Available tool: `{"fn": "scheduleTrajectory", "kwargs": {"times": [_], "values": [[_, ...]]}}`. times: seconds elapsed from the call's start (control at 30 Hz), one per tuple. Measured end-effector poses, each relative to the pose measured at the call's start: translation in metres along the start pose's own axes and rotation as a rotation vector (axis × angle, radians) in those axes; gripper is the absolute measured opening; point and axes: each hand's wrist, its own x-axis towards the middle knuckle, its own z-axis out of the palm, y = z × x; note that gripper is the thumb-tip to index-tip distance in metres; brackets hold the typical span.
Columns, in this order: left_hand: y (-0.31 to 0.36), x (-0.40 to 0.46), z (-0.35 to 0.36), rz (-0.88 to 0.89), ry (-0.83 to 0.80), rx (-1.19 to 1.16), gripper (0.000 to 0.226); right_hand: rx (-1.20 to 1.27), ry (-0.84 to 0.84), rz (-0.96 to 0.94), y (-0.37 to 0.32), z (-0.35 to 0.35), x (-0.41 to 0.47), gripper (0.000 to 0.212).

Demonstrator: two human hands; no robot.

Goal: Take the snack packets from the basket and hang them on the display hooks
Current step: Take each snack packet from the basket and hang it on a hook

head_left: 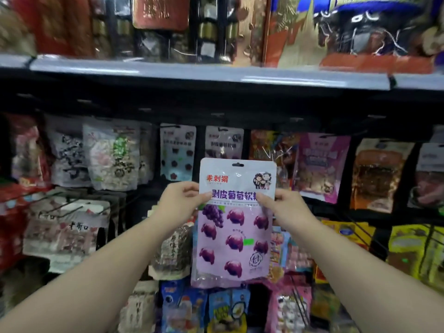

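**Purple grape candy bag held up at the snack wall**

A big dark display rack [216, 104] fills the view. Many snack bags hang in rows on it. A grey shelf [192, 73] runs across the top, with red and gold boxes [161, 13] standing on it.

In the middle, both hands hold up one purple packet [234, 222]. It stands tall and straight, its long side going up and down. The front faces the person, with pictures of grapes and round purple candies. The hang hole [237, 165] is at the top edge. The packet is in the air in front of the rack, just below a hanging packet that looks the same [224, 143].

The left hand [179, 204] pinches the left edge, thumb on the front. The right hand [287, 207] pinches the right edge the same way.

A bare wire hook [72, 207] sticks out at the lower left.
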Motion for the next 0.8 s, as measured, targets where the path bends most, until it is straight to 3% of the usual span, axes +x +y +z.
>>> {"fn": "scheduleTrajectory", "kwargs": {"times": [0.27,0.6,0.8], "values": [[0.018,0.052,-0.029,0.04,0.004,0.035,0.011,0.05,0.051,-0.049,-0.036,0.023,0.04,0.014],[0.015,0.088,-0.031,0.044,0.107,0.031,0.008,-0.029,0.084,-0.107,-0.037,0.039,0.096,0.015],[0.012,0.119,-0.037,0.076,0.088,0.036,0.011,0.008,0.179,-0.111,-0.039,0.05,0.121,0.017]]}}
